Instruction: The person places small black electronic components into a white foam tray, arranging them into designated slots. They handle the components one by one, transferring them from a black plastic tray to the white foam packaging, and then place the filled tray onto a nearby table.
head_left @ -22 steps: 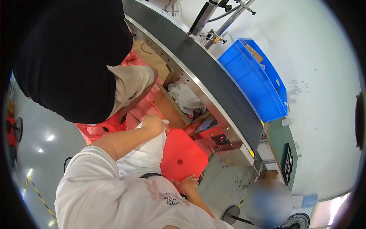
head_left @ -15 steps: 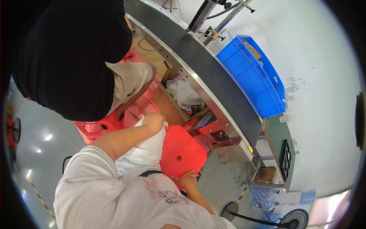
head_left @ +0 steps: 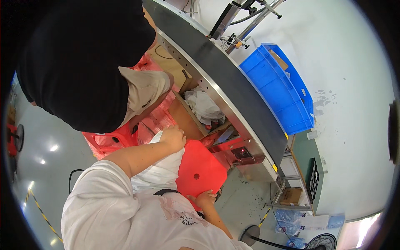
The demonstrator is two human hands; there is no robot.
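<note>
A red plastic stool with a round hole in its seat stands just in front of me. At its near edge, my right hand grips the rim, thumb and fingertips showing on the red top. My left hand lies on my white-clothed knee, beside the stool's far left corner. Its fingers are curled in, and I see nothing in them. The undersides of both hands are hidden.
A dark conveyor belt curves past on the right, with a blue crate alongside. Below it sits an open carton holding white plastic. A person in black sits close at left. A fan stands at lower right.
My view has shifted slightly, moving the scene a little in the picture. My left hand's curled fingers show more clearly, while my right hand stays at the stool's edge.
</note>
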